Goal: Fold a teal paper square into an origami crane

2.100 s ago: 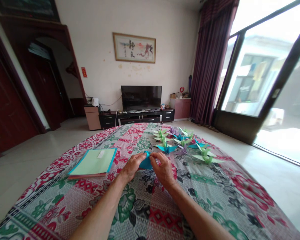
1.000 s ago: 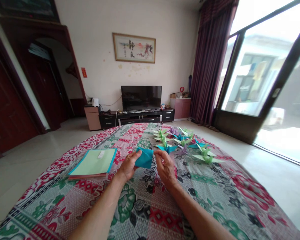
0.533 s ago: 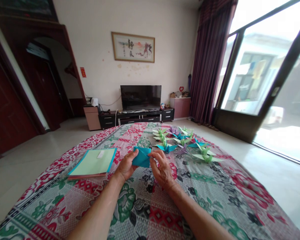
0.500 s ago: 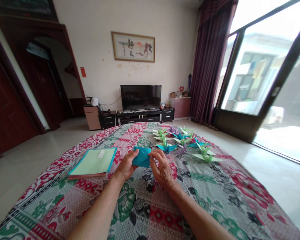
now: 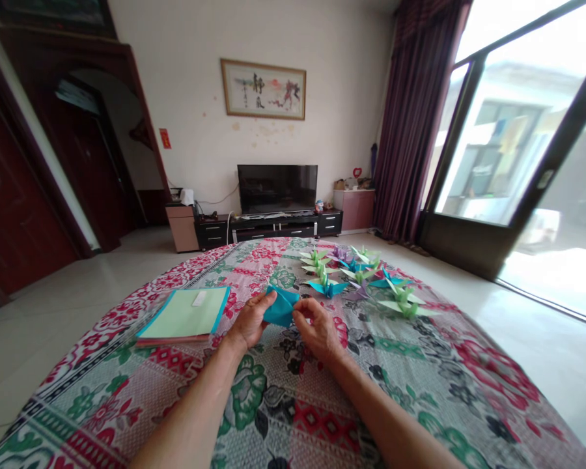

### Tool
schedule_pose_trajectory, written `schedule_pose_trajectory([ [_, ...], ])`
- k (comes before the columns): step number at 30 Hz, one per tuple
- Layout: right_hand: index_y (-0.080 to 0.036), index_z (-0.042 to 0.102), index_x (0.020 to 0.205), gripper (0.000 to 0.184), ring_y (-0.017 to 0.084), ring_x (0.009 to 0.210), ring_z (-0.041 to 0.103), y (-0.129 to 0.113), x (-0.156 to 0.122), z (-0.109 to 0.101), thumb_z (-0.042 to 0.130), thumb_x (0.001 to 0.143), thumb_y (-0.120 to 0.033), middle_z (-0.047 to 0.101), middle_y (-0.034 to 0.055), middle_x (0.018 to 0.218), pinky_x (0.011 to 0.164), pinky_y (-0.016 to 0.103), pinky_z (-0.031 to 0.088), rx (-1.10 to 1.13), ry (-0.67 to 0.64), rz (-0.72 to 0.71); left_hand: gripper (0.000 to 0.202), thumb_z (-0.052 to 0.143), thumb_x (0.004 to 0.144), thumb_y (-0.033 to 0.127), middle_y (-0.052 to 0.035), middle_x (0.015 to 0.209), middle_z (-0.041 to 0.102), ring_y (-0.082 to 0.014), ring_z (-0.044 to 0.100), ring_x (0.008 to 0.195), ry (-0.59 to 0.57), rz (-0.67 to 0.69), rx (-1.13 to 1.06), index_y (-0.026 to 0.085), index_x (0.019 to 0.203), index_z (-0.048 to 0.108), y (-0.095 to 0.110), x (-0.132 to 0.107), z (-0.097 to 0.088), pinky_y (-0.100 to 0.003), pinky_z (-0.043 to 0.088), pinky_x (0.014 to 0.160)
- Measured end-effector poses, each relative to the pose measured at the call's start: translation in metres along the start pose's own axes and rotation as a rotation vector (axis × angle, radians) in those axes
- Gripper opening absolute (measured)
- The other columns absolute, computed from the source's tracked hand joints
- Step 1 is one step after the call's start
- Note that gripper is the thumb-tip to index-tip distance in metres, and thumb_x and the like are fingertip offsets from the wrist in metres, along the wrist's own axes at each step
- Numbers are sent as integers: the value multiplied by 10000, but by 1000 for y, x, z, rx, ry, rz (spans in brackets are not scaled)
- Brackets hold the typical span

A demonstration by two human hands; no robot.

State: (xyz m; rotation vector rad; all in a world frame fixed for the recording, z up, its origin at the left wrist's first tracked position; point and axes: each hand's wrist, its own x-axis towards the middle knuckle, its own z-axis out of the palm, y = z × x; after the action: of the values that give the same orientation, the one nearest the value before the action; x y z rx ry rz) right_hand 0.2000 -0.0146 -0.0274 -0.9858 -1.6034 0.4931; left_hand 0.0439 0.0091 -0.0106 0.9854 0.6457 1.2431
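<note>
A folded piece of teal paper [image 5: 279, 307] is held just above the patterned tablecloth [image 5: 420, 384], between both my hands. My left hand [image 5: 251, 323] pinches its left side with thumb and fingers. My right hand [image 5: 319, 328] grips its right edge with closed fingers. Beyond the hands stand several folded paper cranes [image 5: 359, 279] in green, teal and purple.
A flat stack of coloured paper sheets [image 5: 185, 315], light green on top, lies to the left of my hands. Past the table are a TV [image 5: 277, 187] on a low dark cabinet, a dark wooden doorway at left and a large glass door at right.
The teal paper was lifted off the cloth and opened slightly, then pressed between both hands again. The camera shifted a little; the cranes and paper stack stayed put.
</note>
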Motion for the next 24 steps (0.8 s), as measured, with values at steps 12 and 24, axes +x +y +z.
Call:
schedule_pose_trajectory([
  [12,-162,614,833,228,150,688,577,-3,1,-2,586,728,-363,633,32,738,625,255,474,112,36,93,325,703,671,397,-44,728,684,-173,623,710,-48,23,43,134,860,673,3,-2,3,-243,443,614],
  [24,-156,605,769,235,111,579,507,0,1,-2,594,713,-384,582,7,651,553,222,434,157,14,118,293,696,681,390,-44,741,687,-179,625,731,-16,30,31,143,837,673,5,-3,3,-262,459,653],
])
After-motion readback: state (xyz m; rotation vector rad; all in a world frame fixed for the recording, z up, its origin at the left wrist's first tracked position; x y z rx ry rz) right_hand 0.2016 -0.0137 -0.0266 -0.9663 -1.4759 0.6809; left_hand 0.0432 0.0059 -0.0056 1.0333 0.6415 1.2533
